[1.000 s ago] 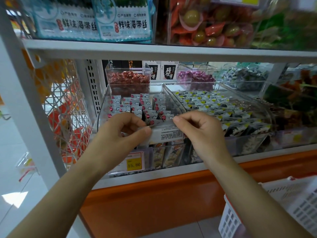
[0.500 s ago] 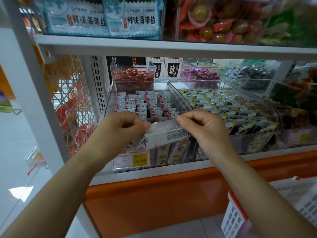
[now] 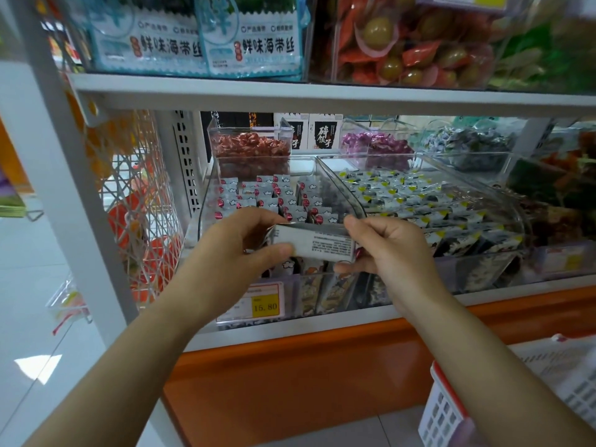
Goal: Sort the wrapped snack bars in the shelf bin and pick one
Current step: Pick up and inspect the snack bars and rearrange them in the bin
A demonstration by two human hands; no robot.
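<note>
While forearms (image 3: 135, 356) angle inward, hands (image 3: 238, 250) (image 3: 396, 253) pinch the bar (image 3: 317, 243).

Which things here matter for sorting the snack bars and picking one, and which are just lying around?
Job: left hand, right hand, both pinching the wrapped bar; clear bin of bars.
Lying about: neighbouring bin, price tag, white basket, seaweed packs.

White shelving (image 3: 322, 99), glossy tiled floor (image 3: 30, 317)

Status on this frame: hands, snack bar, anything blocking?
Left hand, right hand: each pinches one end of the snack bar. Bar in front of the clear bin, print facing camera. Nothing blocking.
</note>
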